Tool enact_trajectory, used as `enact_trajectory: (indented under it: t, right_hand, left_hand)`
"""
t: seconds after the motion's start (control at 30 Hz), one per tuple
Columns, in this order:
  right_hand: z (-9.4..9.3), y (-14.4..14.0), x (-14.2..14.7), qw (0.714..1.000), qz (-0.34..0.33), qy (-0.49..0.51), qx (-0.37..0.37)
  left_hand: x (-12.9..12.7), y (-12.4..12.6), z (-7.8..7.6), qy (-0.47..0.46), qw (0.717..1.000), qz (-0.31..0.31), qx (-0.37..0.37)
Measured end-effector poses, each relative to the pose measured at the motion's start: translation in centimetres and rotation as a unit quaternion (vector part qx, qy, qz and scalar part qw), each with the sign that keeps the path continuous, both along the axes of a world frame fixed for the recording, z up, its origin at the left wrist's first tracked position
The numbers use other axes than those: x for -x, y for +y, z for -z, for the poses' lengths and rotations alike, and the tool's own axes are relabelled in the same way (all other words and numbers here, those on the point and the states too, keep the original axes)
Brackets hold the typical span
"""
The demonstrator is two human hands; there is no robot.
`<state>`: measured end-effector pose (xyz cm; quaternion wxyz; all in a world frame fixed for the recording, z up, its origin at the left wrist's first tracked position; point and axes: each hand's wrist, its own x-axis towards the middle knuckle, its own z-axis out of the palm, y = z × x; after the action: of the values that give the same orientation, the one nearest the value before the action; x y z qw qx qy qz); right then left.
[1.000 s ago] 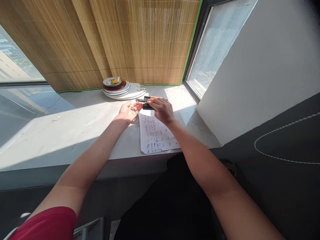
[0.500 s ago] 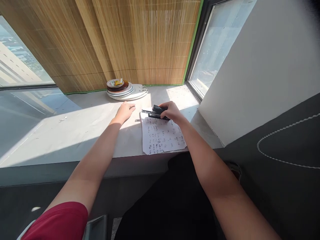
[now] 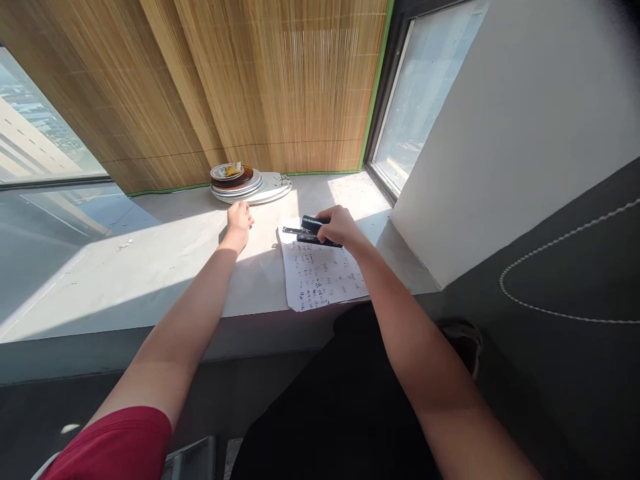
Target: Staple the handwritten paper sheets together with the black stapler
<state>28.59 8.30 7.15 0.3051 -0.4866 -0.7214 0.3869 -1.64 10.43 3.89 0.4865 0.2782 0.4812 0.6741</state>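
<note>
My right hand (image 3: 341, 227) is wrapped round a black stapler (image 3: 311, 223), whose top arm is swung up from the lower parts. It is held at the far edge of some handwritten paper sheets (image 3: 325, 283). To the left, over the sunlit sill, my left hand (image 3: 239, 225) is closed with its fingers curled in; what they hold, if anything, is too small to make out. A small dark piece (image 3: 275, 246), too small to name, lies on the sill between that hand and the paper.
A stack of plates (image 3: 237, 193) with a small yellow item on top stands at the back of the white sill (image 3: 175, 267). Behind it hangs a bamboo blind (image 3: 250, 87). A wall (image 3: 480, 147) rises at the right, with a beaded cord (image 3: 501, 277) beside it.
My left hand has moved a little left and its fingers have curled in. The right hand still grips the stapler at about the same place. The view has shifted slightly.
</note>
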Motion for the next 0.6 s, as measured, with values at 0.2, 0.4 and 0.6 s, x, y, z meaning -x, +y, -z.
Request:
enact_trajectory:
  t: [0.2,0.4,0.6]
  right_hand:
    - [1.3,-1.3,0.4,0.999,0.006,-0.034,-0.003]
    - [3.1,-1.0,1.7,0.994,-0.016,-0.085,-0.071]
    - [4.4,-1.0,1.7,0.974,-0.056,-0.14,-0.167]
  left_hand:
    - [0.2,-1.2,-1.1,-0.19,0.981,0.009,-0.024]
    - [0.2,-3.2,-2.6,-0.226,0.973,0.028,-0.032]
    - [-3.3,-12.5,-2.7,-0.121,0.991,0.014,-0.055]
